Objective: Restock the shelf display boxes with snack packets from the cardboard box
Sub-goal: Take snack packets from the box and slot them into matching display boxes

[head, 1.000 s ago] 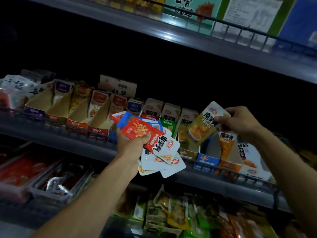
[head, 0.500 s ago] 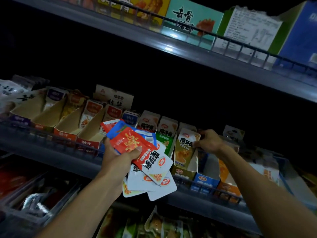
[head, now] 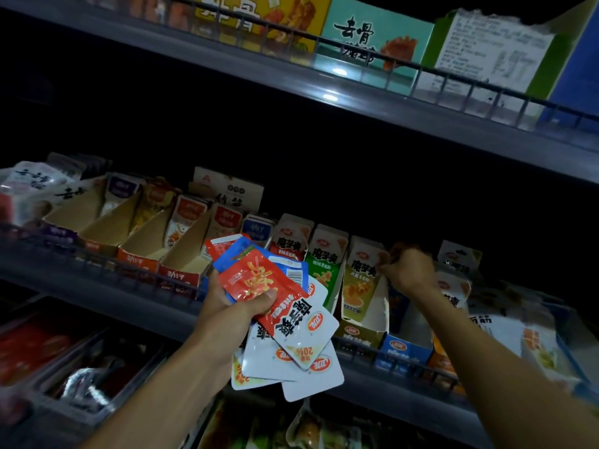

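My left hand point(head: 227, 306) grips a fanned bundle of snack packets point(head: 291, 338), with a red one point(head: 256, 280) on top, blue ones behind and white ones hanging below. My right hand point(head: 408, 270) reaches into the middle shelf, its curled fingers pinching the top corner of an olive-yellow packet point(head: 363, 273). That packet stands upright in the olive display box point(head: 359, 338). A green display box point(head: 324, 257) stands to its left and a blue one point(head: 405, 351) to its right. No cardboard supply box is in view.
A wire rail point(head: 97, 264) runs along the middle shelf's front. Half-empty brown display boxes point(head: 146, 241) line the left part. An upper shelf point(head: 356, 102) carrying large boxes overhangs closely. More packets lie on the lower shelf point(head: 308, 429), and trays point(head: 64, 367) sit at lower left.
My right hand has carried the olive-yellow packet from in front of the shelf into the olive display box and now rests at its top. My left hand keeps the same bundle.
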`<state>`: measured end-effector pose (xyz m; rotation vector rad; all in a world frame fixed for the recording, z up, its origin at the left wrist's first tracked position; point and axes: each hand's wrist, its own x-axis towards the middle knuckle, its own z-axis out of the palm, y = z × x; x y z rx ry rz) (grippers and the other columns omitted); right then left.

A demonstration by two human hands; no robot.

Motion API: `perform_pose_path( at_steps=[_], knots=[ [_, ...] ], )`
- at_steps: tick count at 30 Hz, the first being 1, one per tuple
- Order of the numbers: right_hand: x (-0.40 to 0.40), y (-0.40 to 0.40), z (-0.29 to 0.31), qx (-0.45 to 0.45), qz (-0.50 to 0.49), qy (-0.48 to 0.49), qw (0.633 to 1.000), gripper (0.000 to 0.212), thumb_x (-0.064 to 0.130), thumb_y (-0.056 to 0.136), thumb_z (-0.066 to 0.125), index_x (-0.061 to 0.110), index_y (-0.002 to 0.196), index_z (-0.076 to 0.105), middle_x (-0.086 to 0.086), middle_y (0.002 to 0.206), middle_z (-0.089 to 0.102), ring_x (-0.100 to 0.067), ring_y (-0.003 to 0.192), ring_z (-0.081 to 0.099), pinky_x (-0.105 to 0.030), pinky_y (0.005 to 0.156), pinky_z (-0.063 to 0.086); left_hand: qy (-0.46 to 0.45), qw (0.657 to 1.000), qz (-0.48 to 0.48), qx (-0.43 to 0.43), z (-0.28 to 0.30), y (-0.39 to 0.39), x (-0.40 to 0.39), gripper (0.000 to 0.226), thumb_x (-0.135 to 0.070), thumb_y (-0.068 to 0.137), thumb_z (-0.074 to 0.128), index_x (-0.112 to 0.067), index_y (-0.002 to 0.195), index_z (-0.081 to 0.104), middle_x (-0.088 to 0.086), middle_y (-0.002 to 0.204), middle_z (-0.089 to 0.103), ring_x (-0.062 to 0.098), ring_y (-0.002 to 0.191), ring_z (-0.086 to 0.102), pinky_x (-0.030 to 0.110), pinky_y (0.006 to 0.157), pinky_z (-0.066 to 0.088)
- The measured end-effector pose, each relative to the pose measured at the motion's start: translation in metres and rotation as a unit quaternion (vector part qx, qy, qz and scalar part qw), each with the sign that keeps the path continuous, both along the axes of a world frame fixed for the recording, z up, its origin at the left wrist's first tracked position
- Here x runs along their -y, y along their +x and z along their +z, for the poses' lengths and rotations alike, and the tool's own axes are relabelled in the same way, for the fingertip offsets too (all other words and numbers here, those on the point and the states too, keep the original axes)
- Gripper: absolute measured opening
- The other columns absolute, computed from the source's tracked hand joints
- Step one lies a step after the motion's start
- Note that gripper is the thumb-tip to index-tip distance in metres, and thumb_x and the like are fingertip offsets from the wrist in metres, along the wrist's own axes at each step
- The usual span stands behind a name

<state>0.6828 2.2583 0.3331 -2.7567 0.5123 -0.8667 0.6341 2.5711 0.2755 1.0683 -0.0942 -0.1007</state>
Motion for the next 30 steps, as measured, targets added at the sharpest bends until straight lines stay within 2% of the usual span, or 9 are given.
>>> perform_pose_path(
  at_steps=[3,7,9,14,17,21,24,27,30],
  knots=[
    [-0.014,-0.011,0.005,0.059,-0.008,-0.012,0.998,0.025,0.029,0.089,0.069,0.010,0.103,0.062,-0.017,0.098,0.066,-0.036,0.088,0.062,-0.045,0.072,0.054,-0.002,1.000,0.005,-0.010,-0.001,-0.001,-0.003,0.061,-0.004,0.082,0.076,-0.033,0.130,0.051,0.006,0.102,0.074,0.024,0.084,0.074,0.039,0.068,0.058],
    [-0.061,-0.039,0.013,0.111,0.121,0.028,0.986,0.018,0.032,0.094,0.060,0.018,0.105,0.060,0.001,0.085,0.063,-0.018,0.075,0.061,-0.042,0.067,0.055,-0.010,1.000,0.022,-0.020,0.001,-0.006,-0.006,0.057,-0.004,0.082,0.075,-0.028,0.127,0.050,0.005,0.099,0.073,0.016,0.070,0.074,0.030,0.051,0.056],
    [-0.098,-0.058,0.017,0.086,0.210,0.059,0.972,0.019,0.038,0.092,0.061,0.021,0.099,0.058,0.007,0.081,0.059,-0.010,0.073,0.058,-0.028,0.063,0.052,-0.015,0.999,0.033,-0.026,0.002,-0.007,-0.006,0.059,-0.004,0.082,0.076,-0.028,0.128,0.049,0.005,0.098,0.072,0.014,0.065,0.073,0.028,0.047,0.055],
    [-0.169,-0.096,0.007,-0.130,0.256,0.149,0.946,0.080,0.072,0.061,0.072,0.033,0.125,0.045,0.014,0.110,0.056,-0.007,0.097,0.060,-0.024,0.078,0.052,-0.048,0.995,0.071,-0.053,0.010,-0.011,-0.014,0.070,-0.005,0.082,0.077,-0.032,0.136,0.041,0.011,0.108,0.070,0.029,0.080,0.073,0.041,0.059,0.060],
    [-0.184,-0.100,-0.004,-0.120,0.261,0.242,0.927,0.068,0.044,0.065,0.088,0.029,0.118,0.048,0.008,0.103,0.068,-0.009,0.085,0.071,-0.032,0.074,0.061,-0.060,0.994,0.079,-0.049,0.018,-0.016,-0.021,0.076,-0.005,0.079,0.079,-0.032,0.138,0.039,0.008,0.107,0.069,0.026,0.078,0.072,0.036,0.054,0.058],
    [-0.202,-0.101,0.006,-0.090,0.277,0.315,0.903,0.045,0.024,0.072,0.087,0.021,0.104,0.056,-0.002,0.093,0.073,-0.016,0.073,0.074,-0.039,0.067,0.062,-0.051,0.996,0.066,-0.041,0.019,-0.020,-0.035,0.092,0.003,0.068,0.085,-0.029,0.140,0.036,0.009,0.109,0.070,0.031,0.083,0.073,0.045,0.060,0.060],
    [-0.211,-0.102,0.010,-0.095,0.262,0.293,0.915,0.048,0.030,0.073,0.085,0.024,0.110,0.054,0.001,0.099,0.070,-0.014,0.074,0.073,-0.032,0.065,0.061,-0.043,0.996,0.067,-0.033,0.016,-0.019,-0.048,0.092,0.011,0.066,0.082,-0.027,0.138,0.038,0.010,0.107,0.070,0.033,0.083,0.073,0.049,0.063,0.060],
    [-0.222,-0.101,0.005,-0.067,0.275,0.185,0.941,0.068,0.047,0.074,0.080,0.039,0.133,0.047,0.007,0.123,0.054,-0.013,0.104,0.064,-0.040,0.082,0.060,-0.040,0.997,0.067,-0.026,0.015,-0.021,-0.063,0.086,0.014,0.067,0.080,-0.026,0.133,0.042,0.011,0.105,0.070,0.032,0.081,0.073,0.047,0.064,0.061],
    [-0.236,-0.100,0.005,-0.068,0.276,0.099,0.954,0.075,0.046,0.079,0.076,0.043,0.143,0.036,0.008,0.122,0.045,-0.011,0.114,0.053,-0.041,0.092,0.055,-0.046,0.996,0.066,-0.030,0.014,-0.023,-0.075,0.081,0.014,0.069,0.079,-0.025,0.131,0.043,0.012,0.104,0.070,0.031,0.079,0.074,0.046,0.064,0.060]
  ],
)
